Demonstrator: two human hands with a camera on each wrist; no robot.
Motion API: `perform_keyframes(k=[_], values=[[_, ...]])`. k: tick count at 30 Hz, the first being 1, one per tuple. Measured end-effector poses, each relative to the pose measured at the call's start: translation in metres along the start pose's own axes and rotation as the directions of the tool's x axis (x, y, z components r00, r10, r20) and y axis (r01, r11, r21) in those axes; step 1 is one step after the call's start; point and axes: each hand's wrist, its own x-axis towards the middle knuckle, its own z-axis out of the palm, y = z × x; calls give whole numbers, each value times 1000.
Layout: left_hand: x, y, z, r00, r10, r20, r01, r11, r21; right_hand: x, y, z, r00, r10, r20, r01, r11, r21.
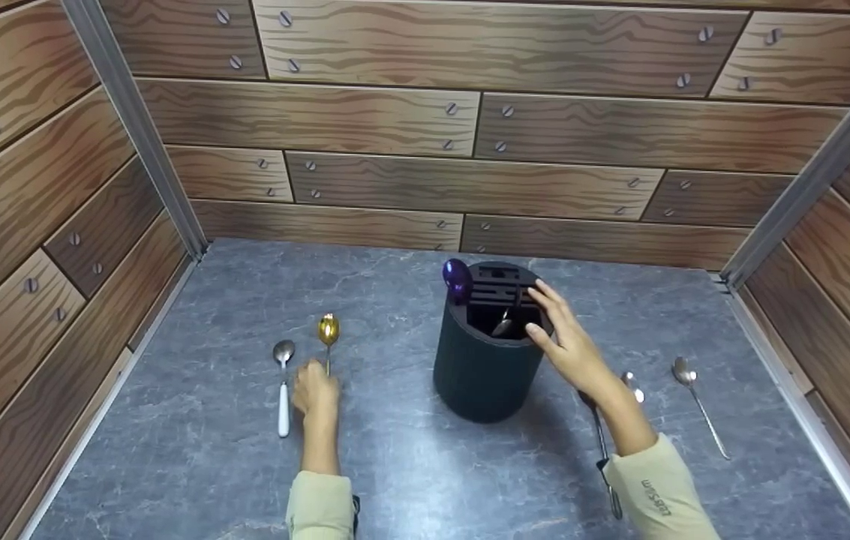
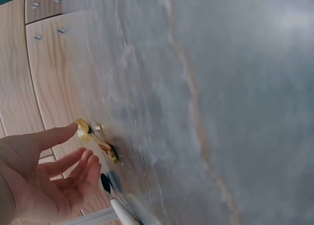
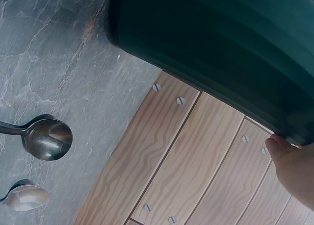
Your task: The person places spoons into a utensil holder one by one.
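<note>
My left hand [image 1: 317,386] is over the handle of a gold spoon [image 1: 328,328] on the tabletop. In the left wrist view, a gap shows between its thumb and loosely bent fingers, and the gold spoon [image 2: 83,129] appears just beyond the thumb tip. Left of that hand lies a spoon with a white handle [image 1: 283,409]. My right hand [image 1: 578,358] rests at the rim of a dark green utensil holder [image 1: 486,379], fingers extended. A purple spoon [image 1: 457,277] stands in the holder, bowl up, and a silvery utensil [image 1: 503,326] shows inside its opening.
Right of the holder lies a silver spoon [image 1: 683,371]. Another spoon [image 1: 632,385] and a long dark-handled utensil [image 1: 601,442] are partly hidden by the right forearm. Wood-patterned panels [image 1: 394,120] enclose the grey marbled table [image 1: 229,487] at the back and sides.
</note>
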Motion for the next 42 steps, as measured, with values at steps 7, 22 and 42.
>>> perform_keyframes(k=[7, 22, 42], values=[[8, -1, 7, 999, 17, 36, -19, 998, 54, 0, 0, 0, 1000, -12, -3, 12, 1000, 8], [18, 1, 12, 999, 37, -18, -36, 998, 48, -1, 1, 1, 1000, 0, -7, 1, 1000, 12], [14, 6, 6, 1000, 29, 6, -30, 999, 35, 0, 0, 0, 1000, -5, -4, 5, 1000, 5]])
